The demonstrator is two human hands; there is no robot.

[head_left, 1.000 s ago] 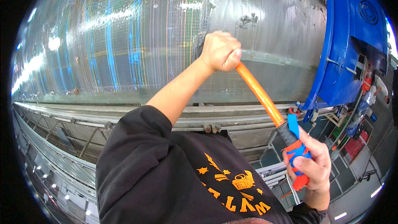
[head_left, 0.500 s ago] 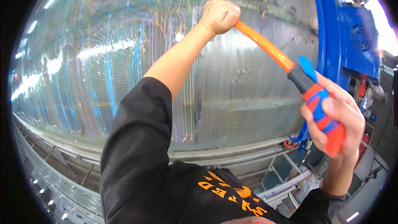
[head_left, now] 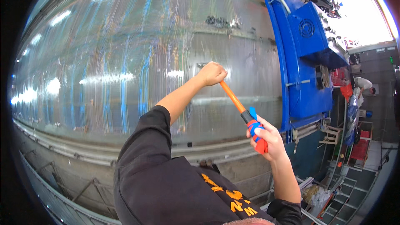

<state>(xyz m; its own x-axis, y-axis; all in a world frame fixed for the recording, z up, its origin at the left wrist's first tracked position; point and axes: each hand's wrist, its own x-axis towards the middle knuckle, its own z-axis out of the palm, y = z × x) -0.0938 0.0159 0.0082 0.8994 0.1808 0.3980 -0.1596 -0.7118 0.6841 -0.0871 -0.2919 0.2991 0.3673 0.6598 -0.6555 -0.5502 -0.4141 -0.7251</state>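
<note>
The left hand (head_left: 211, 73) was closed in a fist around the far end of a long orange-shafted tool (head_left: 232, 96), pressing that end against the big shiny drum (head_left: 125, 66) wound with fine threads. The tool's tip was hidden inside the fist, so what it touched could not be told. The right hand (head_left: 268, 139) was wrapped around the tool's red-and-blue handle (head_left: 255, 130), lower and nearer the body, well apart from the left hand. The shaft ran slantwise between the two hands, from the middle of the drum down toward its right edge, beside the blue machine frame (head_left: 306, 66).

To do this step well, it seemed best to keep both grips firm, with the left hand guiding the point on the drum's surface and the right steadying the handle, and to hold the slant even. A slip might have dragged the tip across the threads.
</note>
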